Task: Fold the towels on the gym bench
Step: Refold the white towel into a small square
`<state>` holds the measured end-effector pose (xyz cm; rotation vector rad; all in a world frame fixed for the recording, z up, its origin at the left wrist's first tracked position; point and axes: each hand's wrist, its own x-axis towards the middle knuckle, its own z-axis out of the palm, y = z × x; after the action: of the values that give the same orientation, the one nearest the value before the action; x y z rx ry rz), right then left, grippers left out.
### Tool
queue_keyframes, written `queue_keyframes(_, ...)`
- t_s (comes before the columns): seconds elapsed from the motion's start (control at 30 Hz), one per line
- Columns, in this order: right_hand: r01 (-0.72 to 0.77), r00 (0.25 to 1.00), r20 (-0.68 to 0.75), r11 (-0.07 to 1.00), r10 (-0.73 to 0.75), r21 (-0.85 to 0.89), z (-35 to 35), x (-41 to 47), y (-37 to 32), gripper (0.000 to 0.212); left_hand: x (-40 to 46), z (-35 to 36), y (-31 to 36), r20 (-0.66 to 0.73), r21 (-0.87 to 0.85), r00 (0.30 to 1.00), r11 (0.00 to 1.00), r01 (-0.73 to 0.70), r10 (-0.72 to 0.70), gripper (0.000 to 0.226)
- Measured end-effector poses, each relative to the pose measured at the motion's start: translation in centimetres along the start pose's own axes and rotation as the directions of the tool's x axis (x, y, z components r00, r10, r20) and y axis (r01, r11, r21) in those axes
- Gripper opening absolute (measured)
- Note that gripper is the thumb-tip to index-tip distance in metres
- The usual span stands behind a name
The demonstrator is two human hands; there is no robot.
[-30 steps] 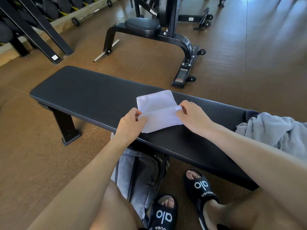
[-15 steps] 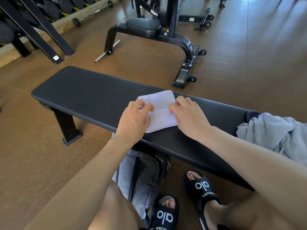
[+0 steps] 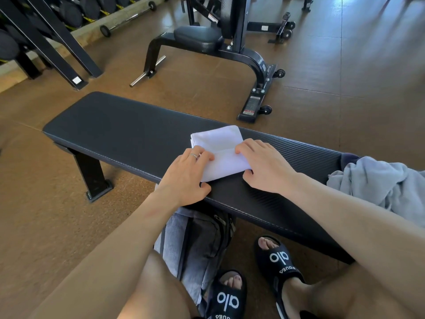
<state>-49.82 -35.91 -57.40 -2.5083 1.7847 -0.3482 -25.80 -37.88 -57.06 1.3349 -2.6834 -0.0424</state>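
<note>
A small white towel [image 3: 221,154], folded into a flat rectangle, lies on the middle of the long black gym bench [image 3: 128,134]. My left hand [image 3: 186,173] rests on the towel's left edge with its fingers laid over the cloth and its thumb on the bench pad. My right hand [image 3: 264,166] presses on the towel's right edge, fingertips on the fold line and thumb by the near right corner. A crumpled grey towel [image 3: 379,183] sits on the right end of the bench, a short way from my right forearm.
A grey bag [image 3: 202,236] stands on the floor under the bench by my knees. My feet in black slides [image 3: 278,261] are below. Behind the bench stand a black exercise machine [image 3: 207,40] and a dumbbell rack [image 3: 46,31] at the far left.
Both hands carried the towel's near edge forward over the cloth, laid it down, and now rest flat on the folded towel's two sides.
</note>
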Motion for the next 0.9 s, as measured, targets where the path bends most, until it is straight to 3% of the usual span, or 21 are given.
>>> queue_keyframes(0.27,-0.045,0.999,0.032,0.983,0.040,0.177,-0.8,-0.4,0.4,0.039,0.0,-0.2,0.2,-0.035,0.027,0.999,1.000,0.000,0.001,0.059)
queue_keyframes(0.43,-0.021,0.995,0.098,0.996,0.013,0.083,-0.5,-0.3,0.5,0.053,0.5,-0.4,0.6,-0.038,0.052,0.999,0.999,0.000,0.002,0.052)
queue_keyframes(0.53,-0.027,0.998,0.057,0.994,0.021,0.109,-0.3,-0.2,0.7,0.048,0.7,-0.7,0.8,-0.053,0.050,0.998,0.999,0.019,-0.016,0.046)
queue_keyframes(0.6,-0.044,0.999,0.010,0.982,0.043,0.181,-0.7,-0.1,0.7,0.040,0.6,-1.1,0.7,-0.076,-0.047,0.994,0.996,0.070,-0.073,0.043)
queue_keyframes(0.67,-0.094,0.995,-0.011,0.945,0.103,0.312,-1.4,-0.1,0.5,0.033,0.1,-1.4,0.6,-0.077,-0.262,0.978,0.951,0.166,-0.192,0.040)
queue_keyframes(0.77,-0.263,0.964,0.124,0.809,0.234,0.525,-2.3,-0.3,0.2,0.025,-0.2,-1.7,0.3,0.024,-0.556,0.935,0.772,0.308,-0.355,0.023)
queue_keyframes(0.83,-0.353,0.936,0.206,0.730,0.287,0.585,-2.3,-0.3,0.2,0.021,-0.2,-1.7,0.1,0.090,-0.638,0.907,0.676,0.370,-0.412,0.012)
queue_keyframes(0.9,-0.400,0.916,0.239,0.697,0.322,0.596,-2.2,-0.1,0.1,0.019,0.0,-1.5,0.0,0.125,-0.642,0.891,0.649,0.409,-0.437,0.016)
